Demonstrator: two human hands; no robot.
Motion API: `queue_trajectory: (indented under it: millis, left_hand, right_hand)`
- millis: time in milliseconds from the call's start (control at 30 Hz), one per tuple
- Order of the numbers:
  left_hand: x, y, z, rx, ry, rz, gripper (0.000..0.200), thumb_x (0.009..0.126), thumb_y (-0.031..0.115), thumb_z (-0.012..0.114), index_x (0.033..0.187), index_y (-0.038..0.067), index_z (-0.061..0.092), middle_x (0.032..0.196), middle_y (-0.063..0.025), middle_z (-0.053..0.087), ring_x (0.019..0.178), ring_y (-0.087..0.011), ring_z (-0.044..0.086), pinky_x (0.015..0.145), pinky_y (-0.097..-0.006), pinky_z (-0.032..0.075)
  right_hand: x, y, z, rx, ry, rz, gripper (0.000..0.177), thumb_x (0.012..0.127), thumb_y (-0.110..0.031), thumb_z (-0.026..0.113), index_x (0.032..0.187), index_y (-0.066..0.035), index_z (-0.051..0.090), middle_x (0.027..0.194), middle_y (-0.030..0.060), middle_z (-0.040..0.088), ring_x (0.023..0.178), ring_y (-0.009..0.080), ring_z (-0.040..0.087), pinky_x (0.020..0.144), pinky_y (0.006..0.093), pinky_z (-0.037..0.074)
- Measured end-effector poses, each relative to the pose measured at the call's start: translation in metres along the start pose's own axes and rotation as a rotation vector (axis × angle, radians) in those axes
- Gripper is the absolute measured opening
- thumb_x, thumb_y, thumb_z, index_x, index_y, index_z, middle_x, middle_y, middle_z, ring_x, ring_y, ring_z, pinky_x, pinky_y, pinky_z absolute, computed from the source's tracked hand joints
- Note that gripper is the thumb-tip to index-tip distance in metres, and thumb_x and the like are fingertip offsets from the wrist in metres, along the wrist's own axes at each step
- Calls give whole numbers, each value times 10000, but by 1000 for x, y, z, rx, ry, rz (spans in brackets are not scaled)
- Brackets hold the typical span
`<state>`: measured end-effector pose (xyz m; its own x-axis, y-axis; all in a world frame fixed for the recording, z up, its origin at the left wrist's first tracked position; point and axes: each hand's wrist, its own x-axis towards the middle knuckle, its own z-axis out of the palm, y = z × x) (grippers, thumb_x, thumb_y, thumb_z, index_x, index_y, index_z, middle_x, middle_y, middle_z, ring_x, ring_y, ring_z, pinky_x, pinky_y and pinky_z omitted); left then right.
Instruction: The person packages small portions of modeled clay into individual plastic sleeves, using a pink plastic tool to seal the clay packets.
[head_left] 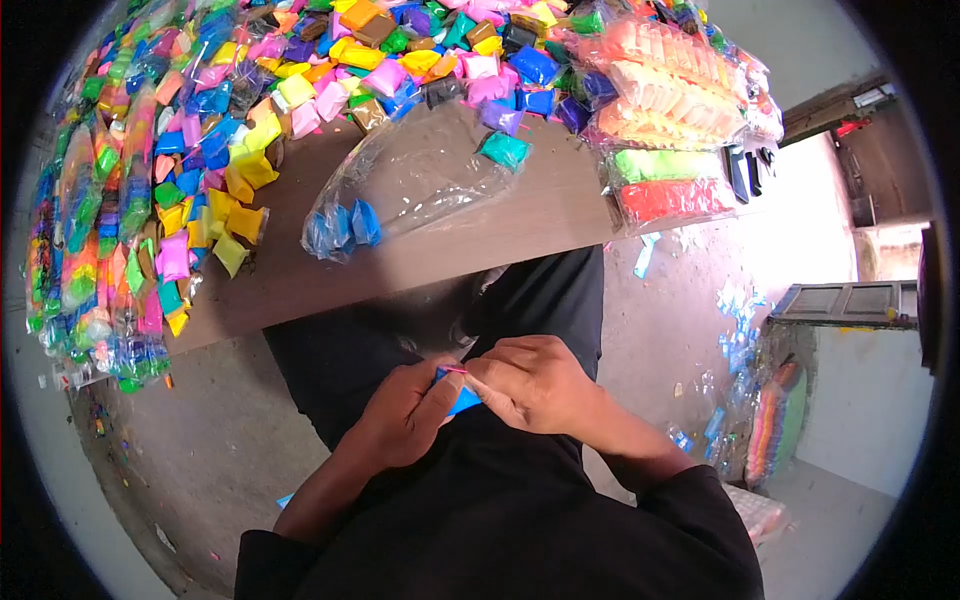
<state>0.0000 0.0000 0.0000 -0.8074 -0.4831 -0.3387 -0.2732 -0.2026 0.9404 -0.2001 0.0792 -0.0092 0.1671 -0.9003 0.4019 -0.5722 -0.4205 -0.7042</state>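
Over my lap, my left hand (412, 412) is closed on a small blue packet (464, 401), thumb on top near a thin pink strip (454, 369). Right beside it, my right hand (530, 385) is closed, its fingertips pinched at the packet's upper edge and the strip's end. The fingers hide much of the packet. Beyond my hands on the table (420, 262) lies a clear plastic bag (410, 190) with blue packets (345, 226) at its lower left end and a teal packet (505, 151) at its right.
Many colourful packets (385, 77) cover the table's back and left side. Bagged orange packets (665, 95) and a red bundle (677, 203) lie at the right end. Blue and clear wrappers (738, 330) litter the floor at right, near a striped stack (772, 420).
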Motion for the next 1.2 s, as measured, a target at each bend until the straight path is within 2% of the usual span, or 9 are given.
queue_trajectory:
  millis: [100,267,533,633,733,833,1033,1133,1200]
  left_hand:
    - [3,0,14,-22,68,7,297,1060,267,496,1019,5,631,692,-73,585,629,-137,536,594,-323,448]
    - [-1,-7,14,29,136,-20,276,1059,223,474,995,-3,619,684,-50,563,622,-108,498,586,-306,432]
    - [-1,-5,12,-159,103,-8,265,1057,237,494,965,19,614,728,-8,542,664,-72,476,591,-270,409]
    - [0,-6,11,-151,66,23,277,1060,249,490,953,22,608,732,-11,547,665,-72,475,591,-270,406]
    - [0,-9,9,-137,43,46,290,1061,263,487,942,24,602,726,-7,548,663,-70,471,585,-275,398]
    - [-1,-7,5,-127,14,49,290,1055,263,486,933,25,600,717,-2,547,660,-68,469,581,-279,390]
    - [-1,-6,5,-225,-10,50,223,1036,221,479,972,39,591,774,2,531,700,-65,454,627,-271,395]
    - [2,-12,6,-242,41,139,175,1035,206,494,1055,47,564,840,-3,531,734,-63,453,663,-260,402]
    - [5,-15,8,-211,90,209,171,1037,205,510,1099,51,546,872,-7,536,748,-62,458,679,-253,407]
  right_hand:
    - [-5,-4,-5,-91,22,-33,76,883,-20,696,950,-18,660,752,111,663,600,293,640,563,381,532]
    - [-8,-9,10,-151,178,303,72,891,-63,684,897,-24,624,681,124,599,590,318,622,543,411,497]
    - [-8,-7,-15,92,72,163,112,856,-31,694,966,-26,675,694,130,598,597,329,613,541,413,491]
    - [-6,-9,-18,72,16,128,61,855,6,705,911,-9,686,823,116,713,656,289,670,578,363,530]
    - [-6,-8,-17,76,-10,139,69,846,6,711,908,-9,686,818,119,710,664,293,672,581,367,531]
    - [-6,-4,-15,157,23,116,117,845,-28,690,960,-27,672,722,131,596,627,340,605,550,428,480]
    - [-7,-10,-17,274,82,262,25,903,-21,693,914,-28,672,728,118,611,602,253,618,543,350,464]
    - [-8,-13,-15,365,100,308,33,947,-10,666,972,-17,647,728,92,624,605,165,615,551,299,452]
    - [-8,-19,-10,544,157,500,74,982,6,619,1054,-3,605,759,73,635,659,117,613,587,275,461]
